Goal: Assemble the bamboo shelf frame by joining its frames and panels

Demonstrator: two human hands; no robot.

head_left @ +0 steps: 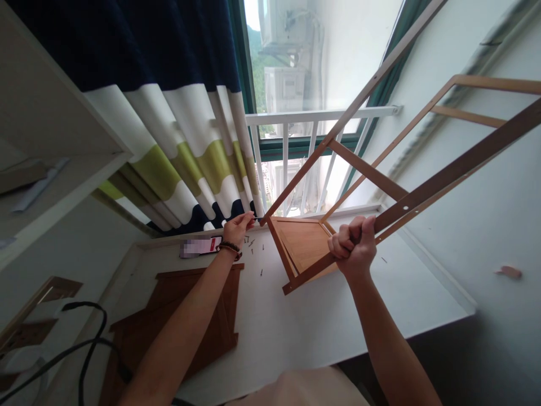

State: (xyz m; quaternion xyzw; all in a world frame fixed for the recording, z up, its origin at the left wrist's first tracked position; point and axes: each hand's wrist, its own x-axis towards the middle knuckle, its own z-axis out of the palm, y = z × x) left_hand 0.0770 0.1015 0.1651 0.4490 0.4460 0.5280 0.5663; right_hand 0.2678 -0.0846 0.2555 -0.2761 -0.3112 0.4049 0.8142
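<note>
A wooden frame of thin brown rails stands tilted on the white sill, its lower end holding a light wood panel. My right hand is closed in a fist around a lower rail of the frame. My left hand is pinched on a small dark screw, held against the frame's corner near the window. A bead bracelet sits on the left wrist.
Several loose screws lie on the white sill. A dark brown wood panel lies at the left, with a card beyond it. Striped curtain, white window railing, black cable, shelf at left.
</note>
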